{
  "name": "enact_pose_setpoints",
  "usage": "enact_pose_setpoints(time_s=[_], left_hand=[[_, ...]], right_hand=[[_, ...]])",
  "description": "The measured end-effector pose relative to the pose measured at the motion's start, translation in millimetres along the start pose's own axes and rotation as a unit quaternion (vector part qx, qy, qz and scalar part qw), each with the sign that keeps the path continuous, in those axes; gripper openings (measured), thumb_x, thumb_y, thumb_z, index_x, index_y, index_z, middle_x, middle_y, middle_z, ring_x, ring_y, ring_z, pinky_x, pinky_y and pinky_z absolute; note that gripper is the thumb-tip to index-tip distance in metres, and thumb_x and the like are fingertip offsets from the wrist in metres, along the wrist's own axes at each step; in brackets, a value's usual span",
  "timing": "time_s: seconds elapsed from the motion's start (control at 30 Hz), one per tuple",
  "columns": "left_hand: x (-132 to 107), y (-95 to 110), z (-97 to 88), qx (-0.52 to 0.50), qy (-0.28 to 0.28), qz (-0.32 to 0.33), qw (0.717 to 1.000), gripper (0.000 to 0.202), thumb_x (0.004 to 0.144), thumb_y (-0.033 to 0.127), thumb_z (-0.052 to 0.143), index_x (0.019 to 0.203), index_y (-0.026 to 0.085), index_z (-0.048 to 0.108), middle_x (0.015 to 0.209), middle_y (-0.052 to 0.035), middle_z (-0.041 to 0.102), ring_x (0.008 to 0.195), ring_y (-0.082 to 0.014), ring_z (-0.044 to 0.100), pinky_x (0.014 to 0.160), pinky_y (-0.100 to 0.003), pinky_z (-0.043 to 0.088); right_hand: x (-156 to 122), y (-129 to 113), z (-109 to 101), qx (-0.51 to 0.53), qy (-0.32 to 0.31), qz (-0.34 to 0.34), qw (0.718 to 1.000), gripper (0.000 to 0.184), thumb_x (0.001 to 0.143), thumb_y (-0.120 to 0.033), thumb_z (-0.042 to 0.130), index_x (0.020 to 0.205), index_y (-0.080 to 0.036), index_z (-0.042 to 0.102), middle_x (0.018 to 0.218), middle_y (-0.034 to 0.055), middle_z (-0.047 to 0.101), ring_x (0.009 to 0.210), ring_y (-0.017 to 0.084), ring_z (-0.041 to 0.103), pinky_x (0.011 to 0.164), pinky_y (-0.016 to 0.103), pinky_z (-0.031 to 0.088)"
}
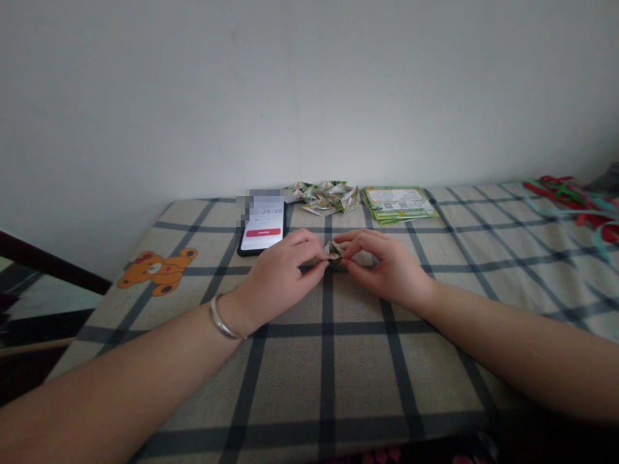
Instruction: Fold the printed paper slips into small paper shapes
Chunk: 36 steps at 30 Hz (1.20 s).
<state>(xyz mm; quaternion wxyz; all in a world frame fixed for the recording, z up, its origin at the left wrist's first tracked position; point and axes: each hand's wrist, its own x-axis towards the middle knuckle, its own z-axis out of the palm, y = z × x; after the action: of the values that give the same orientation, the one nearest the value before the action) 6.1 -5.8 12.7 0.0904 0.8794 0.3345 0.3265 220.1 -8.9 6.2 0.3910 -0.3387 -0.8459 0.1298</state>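
Note:
Between my two hands is a small folded paper piece (334, 250), printed in green and white, held just above the checked tablecloth or resting on it; I cannot tell which. The fingertips of my left hand (285, 267) pinch its left side, and a silver bangle circles that wrist. From the other side, my right hand (387, 264) pinches the paper between thumb and fingers. Parts of the piece are hidden by the fingertips. Beyond the hands, near the wall, lies a pile of similar folded paper pieces (323, 196). To its right is a stack of flat green printed sheets (400, 202).
A phone (262, 225) showing a timer lies behind my left hand. An orange bear-shaped cutout or print (159, 272) is at the table's left. Red, green and teal ribbons (575, 200) lie at the far right. A grey-white wall (309, 90) borders the table's back edge.

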Motion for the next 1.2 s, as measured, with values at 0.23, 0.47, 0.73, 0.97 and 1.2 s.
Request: enact_pose_setpoints(time_s=[0.23,0.47,0.73,0.97,1.2], left_hand=[[-1.5,2.8,-0.3,0.000,-0.023,0.017,1.000,0.006,0.086,0.014,0.057,0.086,0.018,0.062,0.095,-0.0034,0.063,0.093,-0.0161,0.059,0.083,-0.031,0.049],[-1.4,6.2,-0.9,-0.010,-0.019,-0.018,1.000,0.009,0.089,0.023,0.060,0.082,0.017,0.062,0.100,-0.0041,0.061,0.094,-0.0167,0.059,0.084,-0.032,0.048],[1.3,5.7,-0.8,-0.029,-0.007,-0.042,0.999,0.005,0.086,0.016,0.059,0.082,0.017,0.059,0.092,-0.0024,0.061,0.092,-0.0153,0.058,0.084,-0.030,0.046],[1.3,1.6,1.2,-0.040,0.009,-0.050,0.998,0.005,0.084,0.013,0.059,0.085,0.017,0.058,0.093,-0.0015,0.060,0.092,-0.0145,0.058,0.083,-0.029,0.047],[1.0,-4.2,7.3,-0.081,0.029,-0.093,0.992,0.008,0.081,0.011,0.057,0.086,0.017,0.056,0.090,-0.0016,0.058,0.084,-0.0139,0.058,0.075,-0.028,0.050]], right_hand=[[1.0,-7.5,1.2,-0.079,-0.028,-0.044,0.995,0.009,0.083,-0.013,0.061,0.086,-0.022,0.059,0.115,0.0040,0.069,0.106,0.018,0.064,0.103,0.043,0.041],[1.4,-9.5,1.2,-0.086,-0.034,-0.051,0.994,0.010,0.082,-0.013,0.061,0.085,-0.021,0.058,0.113,0.0036,0.069,0.106,0.018,0.064,0.100,0.040,0.043],[0.6,-4.2,0.6,-0.057,-0.023,-0.013,0.998,0.008,0.083,-0.017,0.064,0.086,-0.022,0.060,0.110,0.0011,0.069,0.101,0.017,0.065,0.087,0.034,0.048],[2.6,-4.4,1.6,-0.007,0.000,0.032,0.999,0.008,0.081,-0.014,0.061,0.081,-0.021,0.057,0.103,0.0039,0.068,0.095,0.017,0.064,0.084,0.033,0.049],[1.8,1.3,3.4,0.037,0.024,0.102,0.994,0.009,0.078,-0.013,0.058,0.080,-0.020,0.054,0.100,0.0064,0.067,0.096,0.019,0.063,0.083,0.034,0.049]])
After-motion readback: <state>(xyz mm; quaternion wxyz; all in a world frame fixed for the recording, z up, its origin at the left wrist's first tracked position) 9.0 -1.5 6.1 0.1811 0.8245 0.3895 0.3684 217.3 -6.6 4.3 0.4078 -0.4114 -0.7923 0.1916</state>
